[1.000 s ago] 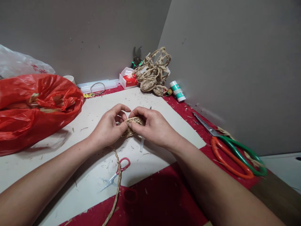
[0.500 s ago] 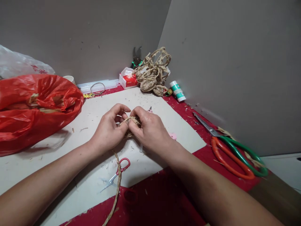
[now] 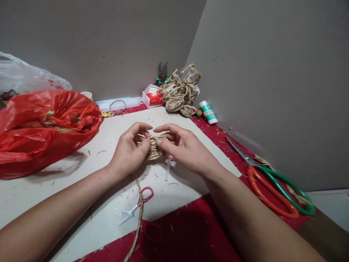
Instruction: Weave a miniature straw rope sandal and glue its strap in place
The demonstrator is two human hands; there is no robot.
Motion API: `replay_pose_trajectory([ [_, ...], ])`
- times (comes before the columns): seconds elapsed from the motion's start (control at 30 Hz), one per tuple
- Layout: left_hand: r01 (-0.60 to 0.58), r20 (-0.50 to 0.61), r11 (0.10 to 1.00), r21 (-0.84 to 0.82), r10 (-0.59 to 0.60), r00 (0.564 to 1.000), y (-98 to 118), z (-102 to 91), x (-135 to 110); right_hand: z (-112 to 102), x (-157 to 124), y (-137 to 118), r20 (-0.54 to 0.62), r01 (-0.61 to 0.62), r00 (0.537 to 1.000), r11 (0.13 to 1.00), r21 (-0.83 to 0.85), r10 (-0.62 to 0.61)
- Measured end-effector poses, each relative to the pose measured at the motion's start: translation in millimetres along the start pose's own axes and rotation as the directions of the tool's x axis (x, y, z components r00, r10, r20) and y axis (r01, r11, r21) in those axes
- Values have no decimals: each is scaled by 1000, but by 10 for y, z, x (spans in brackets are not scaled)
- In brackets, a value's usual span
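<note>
Pinching 1 braided piece (image 3: pixel 154 152): left hand (image 3: pixel 128 148), right hand (image 3: pixel 188 148). Red bag (image 3: pixel 32 151) holds, apparently, straw (image 3: pixel 64 128).

Rope piece (image 3: pixel 154 151) between left hand (image 3: pixel 131 147) and right hand (image 3: pixel 189 150). Plastic bag (image 3: pixel 29 149) left of left hand; rope bundle (image 3: pixel 178 95) beyond both; large scissors (image 3: pixel 248 160) right of right hand; small scissors (image 3: pixel 133 211) before left hand.

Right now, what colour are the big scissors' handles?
One orange handle and one green handle, in the head view.
</note>
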State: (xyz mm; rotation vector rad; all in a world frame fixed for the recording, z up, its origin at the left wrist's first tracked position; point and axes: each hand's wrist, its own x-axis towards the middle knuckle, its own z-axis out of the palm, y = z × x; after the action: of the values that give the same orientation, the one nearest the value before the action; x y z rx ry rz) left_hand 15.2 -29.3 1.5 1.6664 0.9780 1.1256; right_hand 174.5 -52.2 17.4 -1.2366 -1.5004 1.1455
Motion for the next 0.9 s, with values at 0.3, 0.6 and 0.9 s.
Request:
replay_pose_trajectory([
  [0.3,-51,-209,987,-151,18,978,2,-2,10,-65,35,-13,46,-180,984,933,313,174],
  [0.6,-14,-247,962,-274,-57,967,23,-2,2,26,-6,-67,141,-113,988,902,417,59],
  [0.9,29,-272,959,-282,-109,956,99,10,-21,95,5,-33,67,-41,998,888,457,11],
])
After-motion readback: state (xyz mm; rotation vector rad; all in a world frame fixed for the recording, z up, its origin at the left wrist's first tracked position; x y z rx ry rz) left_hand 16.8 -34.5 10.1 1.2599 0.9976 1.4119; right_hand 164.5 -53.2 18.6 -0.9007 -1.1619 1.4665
